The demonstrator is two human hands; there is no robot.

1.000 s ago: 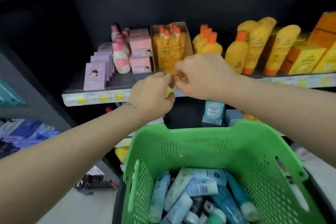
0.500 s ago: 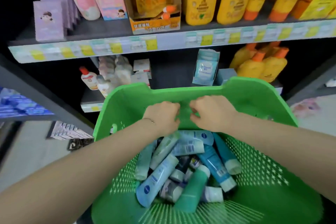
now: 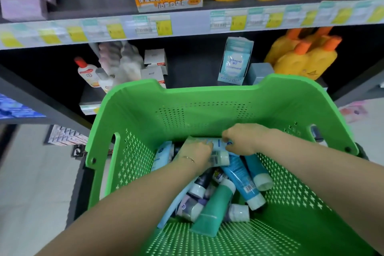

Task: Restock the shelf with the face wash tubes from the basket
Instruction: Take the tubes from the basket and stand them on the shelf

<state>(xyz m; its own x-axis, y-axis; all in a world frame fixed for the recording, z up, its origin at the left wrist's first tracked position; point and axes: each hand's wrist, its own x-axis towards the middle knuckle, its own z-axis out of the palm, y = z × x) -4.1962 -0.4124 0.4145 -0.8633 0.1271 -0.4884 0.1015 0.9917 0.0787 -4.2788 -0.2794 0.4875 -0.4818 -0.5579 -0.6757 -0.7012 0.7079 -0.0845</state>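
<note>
One tube (image 3: 218,143) pinched in the basket (image 3: 207,93) by my left grip (image 3: 194,151) and right grip (image 3: 244,141); next, lift to shelf (image 3: 187,9).

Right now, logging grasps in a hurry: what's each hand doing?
Left hand: grips the white-capped tube.
Right hand: pinches the light blue tube.

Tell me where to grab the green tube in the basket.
Probably round the middle of the green tube, coming from above, fingers across its width: it lies topmost in the basket, uncovered, and its tail is flat and thin.
</note>
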